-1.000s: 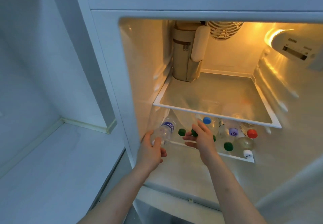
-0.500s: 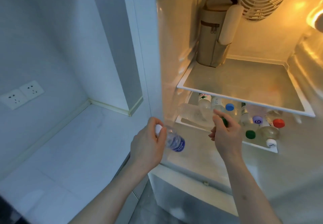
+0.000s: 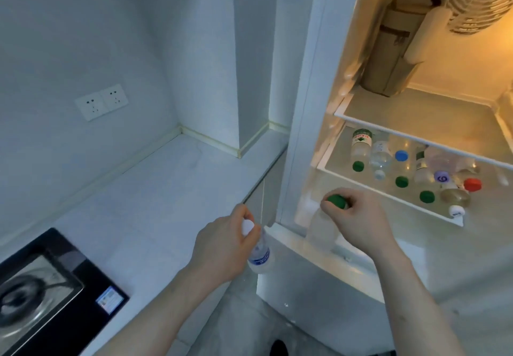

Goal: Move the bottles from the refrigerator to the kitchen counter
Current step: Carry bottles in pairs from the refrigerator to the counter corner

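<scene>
My left hand (image 3: 222,240) grips a small bottle (image 3: 259,255) by its cap; my right hand (image 3: 358,222) pinches the green-capped bottle (image 3: 323,230). Both look light, maybe slippery.

Green cap (image 3: 336,201); blue-labelled bottle (image 3: 259,255); red cap (image 3: 472,184); white counter (image 3: 155,189); black hob (image 3: 55,286).

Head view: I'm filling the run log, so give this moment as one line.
left hand: grips blue-label bottle | right hand: grips green-cap bottle | counter: no bottles | fridge shelf: bottles remain
</scene>
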Demonstrator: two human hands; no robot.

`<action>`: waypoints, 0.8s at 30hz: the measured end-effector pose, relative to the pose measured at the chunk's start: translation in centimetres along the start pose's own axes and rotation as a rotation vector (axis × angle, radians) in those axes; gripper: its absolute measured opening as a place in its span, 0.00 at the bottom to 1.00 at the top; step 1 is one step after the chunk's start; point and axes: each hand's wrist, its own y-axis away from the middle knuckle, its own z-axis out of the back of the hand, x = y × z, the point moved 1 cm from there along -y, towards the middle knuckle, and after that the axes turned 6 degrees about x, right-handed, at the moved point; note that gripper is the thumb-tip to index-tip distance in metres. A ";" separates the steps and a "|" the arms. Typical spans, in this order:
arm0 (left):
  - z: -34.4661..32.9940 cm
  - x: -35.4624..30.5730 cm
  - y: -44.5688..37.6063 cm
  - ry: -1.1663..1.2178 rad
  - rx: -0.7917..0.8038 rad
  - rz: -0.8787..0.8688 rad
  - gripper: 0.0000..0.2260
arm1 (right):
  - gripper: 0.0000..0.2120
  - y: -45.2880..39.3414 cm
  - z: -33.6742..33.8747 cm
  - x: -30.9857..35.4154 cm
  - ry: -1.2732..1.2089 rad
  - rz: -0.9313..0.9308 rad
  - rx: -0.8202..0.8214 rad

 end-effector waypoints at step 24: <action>4.6 16.1 22.4 -0.085 -0.255 0.716 0.08 | 0.05 4.8 -25.0 19.2 0.315 0.793 0.982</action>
